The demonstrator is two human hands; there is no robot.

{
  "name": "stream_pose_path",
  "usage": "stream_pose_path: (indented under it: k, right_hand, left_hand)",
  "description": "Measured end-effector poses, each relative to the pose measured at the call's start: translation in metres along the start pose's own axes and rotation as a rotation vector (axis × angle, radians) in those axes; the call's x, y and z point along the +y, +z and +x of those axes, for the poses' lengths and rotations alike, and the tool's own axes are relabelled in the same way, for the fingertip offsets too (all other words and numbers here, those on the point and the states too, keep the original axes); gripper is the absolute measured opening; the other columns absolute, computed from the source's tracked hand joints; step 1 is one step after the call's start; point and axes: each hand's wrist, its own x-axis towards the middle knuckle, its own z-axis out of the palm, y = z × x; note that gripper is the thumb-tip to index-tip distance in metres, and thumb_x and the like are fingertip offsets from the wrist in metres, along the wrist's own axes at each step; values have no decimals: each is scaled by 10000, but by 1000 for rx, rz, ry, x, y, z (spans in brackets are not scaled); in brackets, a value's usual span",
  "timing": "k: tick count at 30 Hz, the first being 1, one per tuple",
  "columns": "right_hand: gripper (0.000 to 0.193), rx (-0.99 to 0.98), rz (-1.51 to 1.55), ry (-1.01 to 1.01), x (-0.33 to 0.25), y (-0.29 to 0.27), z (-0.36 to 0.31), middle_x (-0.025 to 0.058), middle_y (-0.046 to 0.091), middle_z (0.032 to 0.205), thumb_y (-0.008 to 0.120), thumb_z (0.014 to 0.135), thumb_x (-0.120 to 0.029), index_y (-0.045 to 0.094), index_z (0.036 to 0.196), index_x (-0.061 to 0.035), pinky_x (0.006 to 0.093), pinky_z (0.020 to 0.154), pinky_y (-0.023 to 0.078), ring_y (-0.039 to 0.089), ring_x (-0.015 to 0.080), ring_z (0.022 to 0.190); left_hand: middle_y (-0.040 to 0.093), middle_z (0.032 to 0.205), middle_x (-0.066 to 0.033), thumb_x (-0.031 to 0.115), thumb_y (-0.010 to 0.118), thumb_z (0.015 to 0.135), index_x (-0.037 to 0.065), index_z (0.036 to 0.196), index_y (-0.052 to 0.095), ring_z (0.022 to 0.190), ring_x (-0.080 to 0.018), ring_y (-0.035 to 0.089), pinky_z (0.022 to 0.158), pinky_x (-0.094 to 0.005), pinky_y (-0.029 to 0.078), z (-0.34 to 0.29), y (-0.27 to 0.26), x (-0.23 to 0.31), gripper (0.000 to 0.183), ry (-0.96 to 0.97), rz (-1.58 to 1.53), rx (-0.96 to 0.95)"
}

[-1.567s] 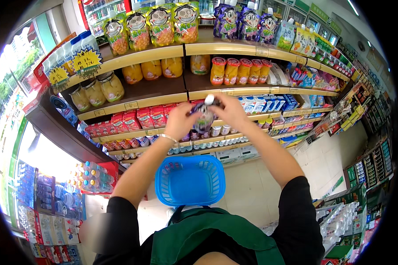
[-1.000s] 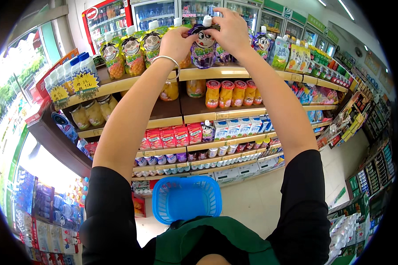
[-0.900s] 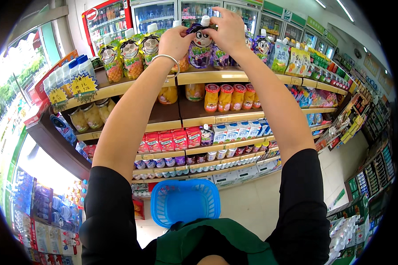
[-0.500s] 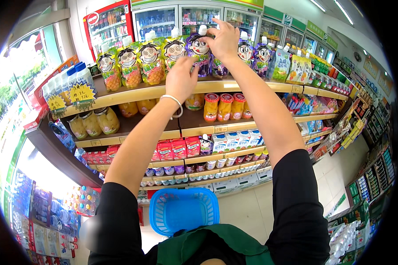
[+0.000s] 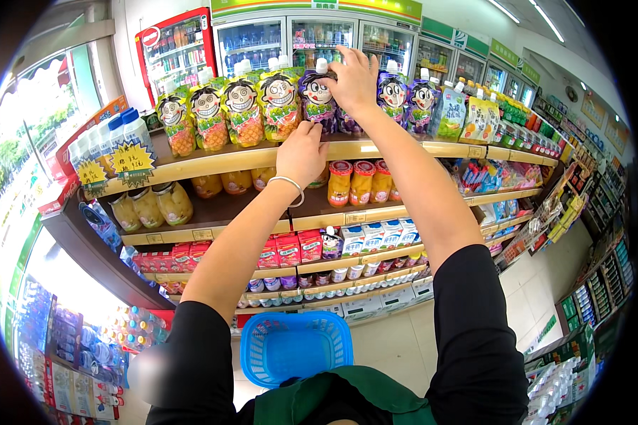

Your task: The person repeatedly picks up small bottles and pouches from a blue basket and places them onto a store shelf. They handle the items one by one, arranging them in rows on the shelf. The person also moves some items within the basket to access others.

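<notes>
A purple spouted drink pouch (image 5: 317, 99) with a cartoon face stands on the top shelf, at the middle of a row. My right hand (image 5: 354, 83) is at its upper right, thumb and bent fingers closed about the pouch's top edge beside the white spout. Lower down, my left hand (image 5: 301, 154) is in front of the shelf edge, its fingertips by the pouch's base and its thumb apart from them. Green-yellow pineapple pouches (image 5: 281, 106) stand to the left. More purple pouches (image 5: 392, 95) are to the right, one partly hidden behind my right hand.
Below are jars of yellow fruit (image 5: 339, 184), red cartons (image 5: 310, 245) and small cups. A blue basket (image 5: 296, 319) sits on the floor before me. White-capped bottles (image 5: 136, 131) stand at the shelf's left end. Drink fridges (image 5: 252, 42) line the back.
My left hand has dropped from the purple pouch's lower front to its base. My right hand has come slightly lower at the top. The view has shifted a little.
</notes>
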Motion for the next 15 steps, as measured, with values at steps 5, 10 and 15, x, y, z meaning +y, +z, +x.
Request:
stream_pose_path:
  k: [5, 10, 15]
  right_hand:
    - [405, -45, -75, -33, 0, -4, -4, 88, 423, 1434, 766, 748, -354, 682, 1065, -117, 580, 1103, 197, 337, 275, 1351]
    - [422, 130, 36, -90, -4, -12, -29, 100, 429, 1390, 769, 752, -278, 626, 1122, -133, 544, 1088, 234, 379, 297, 1306]
    - [301, -28, 226, -66, 6, -17, -78, 106, 633, 1071, 709, 809, -251, 629, 1075, -136, 415, 829, 482, 612, 280, 990]
  left_hand:
    - [598, 1097, -140, 265, 619, 866, -4, 1229, 559, 919, -315, 638, 769, -397, 535, 5, -4, 10, 456, -59, 92, -130]
    - [597, 1067, -142, 274, 616, 867, 0, 1264, 541, 898, -309, 643, 745, -396, 539, 5, -4, 12, 488, -66, 153, -148]
    - [596, 1101, -132, 246, 626, 855, 7, 1253, 557, 958, -303, 628, 798, -394, 527, -6, 1, 7, 469, -14, 105, -115]
